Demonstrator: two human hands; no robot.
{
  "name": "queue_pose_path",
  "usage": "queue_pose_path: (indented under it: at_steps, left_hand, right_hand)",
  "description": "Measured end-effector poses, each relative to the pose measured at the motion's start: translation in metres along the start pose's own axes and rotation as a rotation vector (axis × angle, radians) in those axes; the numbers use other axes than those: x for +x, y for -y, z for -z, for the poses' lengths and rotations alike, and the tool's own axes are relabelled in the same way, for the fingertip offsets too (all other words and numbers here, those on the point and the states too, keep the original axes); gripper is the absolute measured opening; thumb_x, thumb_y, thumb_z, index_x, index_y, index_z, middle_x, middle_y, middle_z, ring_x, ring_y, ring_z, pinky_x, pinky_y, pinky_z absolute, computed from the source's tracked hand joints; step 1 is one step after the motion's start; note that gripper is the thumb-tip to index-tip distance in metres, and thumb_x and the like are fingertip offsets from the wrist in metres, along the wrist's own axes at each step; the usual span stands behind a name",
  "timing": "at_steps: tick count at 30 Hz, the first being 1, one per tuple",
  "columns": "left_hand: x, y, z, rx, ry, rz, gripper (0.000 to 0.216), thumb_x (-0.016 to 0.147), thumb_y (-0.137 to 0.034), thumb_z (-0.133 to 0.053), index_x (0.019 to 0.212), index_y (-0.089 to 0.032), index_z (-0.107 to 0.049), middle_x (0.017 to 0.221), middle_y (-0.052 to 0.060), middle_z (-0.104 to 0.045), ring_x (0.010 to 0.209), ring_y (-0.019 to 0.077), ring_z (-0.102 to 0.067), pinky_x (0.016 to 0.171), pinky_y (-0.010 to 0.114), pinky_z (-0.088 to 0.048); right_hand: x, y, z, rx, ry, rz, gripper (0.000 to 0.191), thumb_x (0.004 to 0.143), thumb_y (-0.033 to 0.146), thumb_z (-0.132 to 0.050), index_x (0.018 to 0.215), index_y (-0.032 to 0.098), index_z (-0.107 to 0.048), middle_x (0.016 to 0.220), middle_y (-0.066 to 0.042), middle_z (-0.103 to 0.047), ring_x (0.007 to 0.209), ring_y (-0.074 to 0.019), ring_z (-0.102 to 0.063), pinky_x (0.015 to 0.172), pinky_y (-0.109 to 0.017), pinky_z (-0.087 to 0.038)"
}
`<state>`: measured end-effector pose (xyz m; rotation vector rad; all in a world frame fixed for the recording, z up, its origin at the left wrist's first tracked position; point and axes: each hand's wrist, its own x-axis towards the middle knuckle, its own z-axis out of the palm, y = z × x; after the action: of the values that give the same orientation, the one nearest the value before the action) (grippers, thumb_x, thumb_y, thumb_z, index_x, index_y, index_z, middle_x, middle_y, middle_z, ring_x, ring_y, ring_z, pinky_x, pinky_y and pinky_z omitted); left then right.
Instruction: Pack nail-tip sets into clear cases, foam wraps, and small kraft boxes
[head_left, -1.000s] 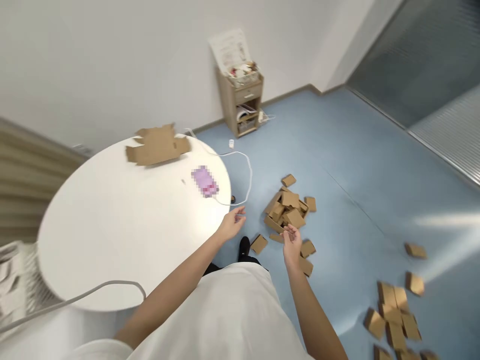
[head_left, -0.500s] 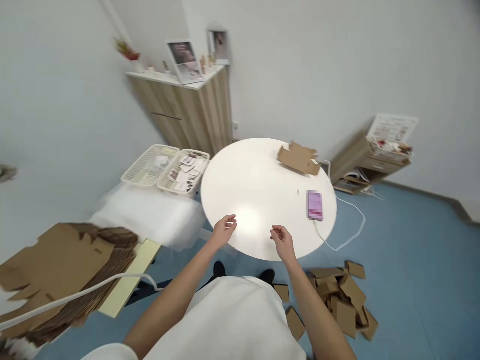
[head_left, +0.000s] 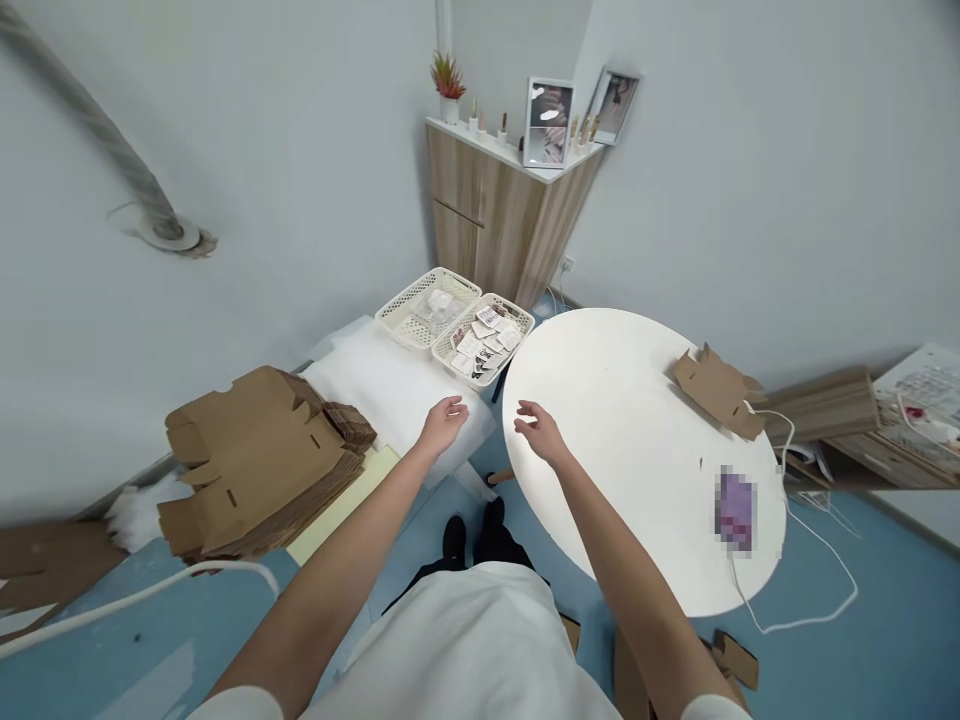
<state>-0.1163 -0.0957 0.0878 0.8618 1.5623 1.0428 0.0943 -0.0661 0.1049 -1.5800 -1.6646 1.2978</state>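
Note:
My left hand (head_left: 444,425) is held out in front of the white foam sheets (head_left: 382,385), its fingers apart and holding nothing. Over the left edge of the round white table (head_left: 600,400) is my right hand (head_left: 540,430), also open with nothing in it. Just beyond both hands stands a white basket (head_left: 487,385) with several small printed packets (head_left: 487,340) in it. A second white basket (head_left: 405,340) beside it holds clear plastic bags (head_left: 436,308). To the left lies a stack of flat cardboard boxes (head_left: 262,450) on a pale yellow board (head_left: 330,520).
One unfolded cardboard piece (head_left: 718,388) and a purple, blurred-out device (head_left: 736,510) with a white cable (head_left: 814,620) lie on the table's right side. A wooden cabinet (head_left: 480,220) fills the corner. Small cardboard boxes (head_left: 731,660) are on the floor at lower right.
My view has swung left, so the table now sits further right and the baskets and cardboard stack are closer to the middle. My hands have come nearer each other, still empty.

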Motion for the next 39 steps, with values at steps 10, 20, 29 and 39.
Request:
queue_pose_path:
  at_steps: [10, 20, 29, 39]
  left_hand:
    - [0.11, -0.035, -0.009, 0.061, -0.007, 0.124, 0.043, 0.063, -0.031, -0.066, 0.102, -0.016, -0.057, 0.104, 0.013, -0.062, 0.093, 0.0227, -0.058, 0.076, 0.033, -0.044]
    - [0.236, -0.042, -0.075, -0.488, 0.102, 0.405, 0.063, 0.08, -0.053, -0.033, 0.133, -0.02, -0.027, 0.137, 0.012, -0.036, 0.124, 0.0221, -0.037, 0.092, 0.037, -0.039]
    - [0.247, -0.031, -0.096, -0.605, 0.136, 0.45, 0.071, 0.08, -0.06, -0.03, 0.137, -0.019, -0.022, 0.14, 0.01, -0.032, 0.13, 0.0244, -0.027, 0.097, 0.037, -0.034]
    - [0.209, -0.042, -0.055, -0.604, -0.004, 0.296, 0.049, 0.088, -0.044, -0.026, 0.13, -0.023, -0.034, 0.133, 0.007, -0.043, 0.123, 0.02, -0.039, 0.094, 0.035, -0.036]
  right_hand:
    - [0.158, 0.028, 0.031, -0.558, -0.029, 0.202, 0.034, 0.077, 0.018, -0.044, 0.109, 0.018, -0.054, 0.109, -0.009, -0.059, 0.094, -0.0208, -0.057, 0.082, -0.035, -0.043]
    - [0.267, 0.015, 0.021, -1.042, 0.207, 0.276, 0.044, 0.075, 0.018, -0.043, 0.119, 0.018, -0.044, 0.115, -0.014, -0.055, 0.114, -0.0298, -0.041, 0.097, -0.054, -0.014]
    - [0.293, 0.005, -0.004, -1.033, 0.175, 0.049, 0.059, 0.071, 0.016, -0.05, 0.127, 0.014, -0.032, 0.108, -0.015, -0.056, 0.107, -0.0314, -0.047, 0.096, -0.06, -0.005]
    - [0.237, 0.039, -0.013, -0.783, 0.02, 0.005, 0.052, 0.075, 0.01, -0.039, 0.126, 0.021, -0.038, 0.119, -0.007, -0.055, 0.109, -0.0226, -0.05, 0.096, -0.046, -0.028]
